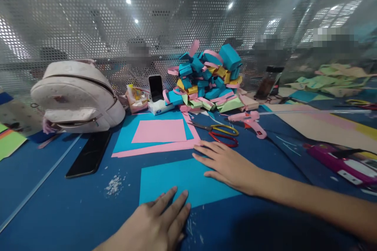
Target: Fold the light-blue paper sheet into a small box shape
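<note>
A bright blue sheet of paper [176, 176] lies flat on the dark blue table in front of me. My left hand [159, 219] rests on its near left edge, fingers stretched out. Across its right part lies my right hand [225, 164], palm down with the fingers spread. Just beyond are a smaller pink sheet [160, 131] on top of blue paper [125, 137], with longer pink paper [156, 148] along the near edge. Scissors [218, 130] with yellow and red handles sit past my right fingertips. Neither hand grips anything.
A white backpack [78, 98] and a black phone [88, 155] are at left. A heap of folded paper pieces [206, 80] stands at the back. To the right are a pink glue gun [250, 122] and a magenta case [338, 162]. White scraps [114, 185] lie near the phone.
</note>
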`<state>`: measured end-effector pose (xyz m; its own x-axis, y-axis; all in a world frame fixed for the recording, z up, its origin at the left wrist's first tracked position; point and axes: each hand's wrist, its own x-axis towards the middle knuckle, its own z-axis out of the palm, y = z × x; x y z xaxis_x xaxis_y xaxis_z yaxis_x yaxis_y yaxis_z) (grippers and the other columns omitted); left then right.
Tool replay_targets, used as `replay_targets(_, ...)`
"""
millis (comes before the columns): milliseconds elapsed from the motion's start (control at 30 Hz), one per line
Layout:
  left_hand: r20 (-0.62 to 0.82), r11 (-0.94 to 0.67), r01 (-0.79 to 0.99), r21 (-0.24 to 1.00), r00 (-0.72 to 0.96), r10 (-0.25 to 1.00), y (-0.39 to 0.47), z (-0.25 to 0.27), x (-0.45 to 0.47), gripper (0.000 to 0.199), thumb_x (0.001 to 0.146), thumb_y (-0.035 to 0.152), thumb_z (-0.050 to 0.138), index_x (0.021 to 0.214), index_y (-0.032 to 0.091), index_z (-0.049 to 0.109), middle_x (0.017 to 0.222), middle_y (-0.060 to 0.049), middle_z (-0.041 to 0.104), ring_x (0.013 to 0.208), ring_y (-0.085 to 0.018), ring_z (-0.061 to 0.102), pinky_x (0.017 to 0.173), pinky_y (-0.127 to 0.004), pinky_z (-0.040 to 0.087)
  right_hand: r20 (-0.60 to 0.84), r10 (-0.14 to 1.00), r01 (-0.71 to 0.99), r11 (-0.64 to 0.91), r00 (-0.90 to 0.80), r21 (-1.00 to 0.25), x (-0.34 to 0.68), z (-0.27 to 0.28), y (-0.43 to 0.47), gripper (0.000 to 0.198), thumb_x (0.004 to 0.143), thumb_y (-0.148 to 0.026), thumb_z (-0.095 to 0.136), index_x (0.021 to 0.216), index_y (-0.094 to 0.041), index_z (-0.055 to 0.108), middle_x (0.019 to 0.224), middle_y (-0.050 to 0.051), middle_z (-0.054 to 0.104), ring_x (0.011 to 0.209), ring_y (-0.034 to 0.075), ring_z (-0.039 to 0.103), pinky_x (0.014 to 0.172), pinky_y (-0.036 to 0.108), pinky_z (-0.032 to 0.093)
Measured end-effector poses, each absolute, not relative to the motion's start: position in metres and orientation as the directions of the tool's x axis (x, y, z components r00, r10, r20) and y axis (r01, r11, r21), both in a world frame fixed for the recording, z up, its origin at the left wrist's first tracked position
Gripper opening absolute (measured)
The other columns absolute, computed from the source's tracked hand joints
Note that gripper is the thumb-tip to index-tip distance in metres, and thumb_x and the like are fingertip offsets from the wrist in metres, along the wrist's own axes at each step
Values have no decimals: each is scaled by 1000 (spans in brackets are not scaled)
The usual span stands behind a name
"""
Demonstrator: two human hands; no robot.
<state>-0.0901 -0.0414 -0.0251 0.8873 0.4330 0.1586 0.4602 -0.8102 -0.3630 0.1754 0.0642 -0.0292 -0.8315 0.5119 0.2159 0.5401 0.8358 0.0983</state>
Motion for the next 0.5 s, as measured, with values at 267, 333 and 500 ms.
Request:
replay_targets(267,156,-823,448,-348,894,420,-40,-27,-92,41,98,18,36,134,9,54,135,-14,55,112,-33,63,62,-34,64,247,632,672,728,-735,138,240,-38,68,40,98,-42,47,136,-29,54,150,5,41,137,32,36,100,55,42)
replay_targets(333,173,-823,451,-346,892,417,-40,-29,-94,42,99,16,32,135,9,52,136,-14,55,113,-33,63,61,-34,63,266,662,706,696,-701,131,253,-39,68,38,99,-43,46,133,-30,56,149,5,42,137,32,37,99,55,43)
replay_targets(500,191,-821,457,-343,890,415,-39,-33,-94,42,100,16,28,135,10,52,136,-12,56,112,-31,64,62,-32,63,278,686,738,651,-672,179,268,-40,63,35,99,-40,45,124,-27,65,141,7,52,134,33,41,98,55,44)
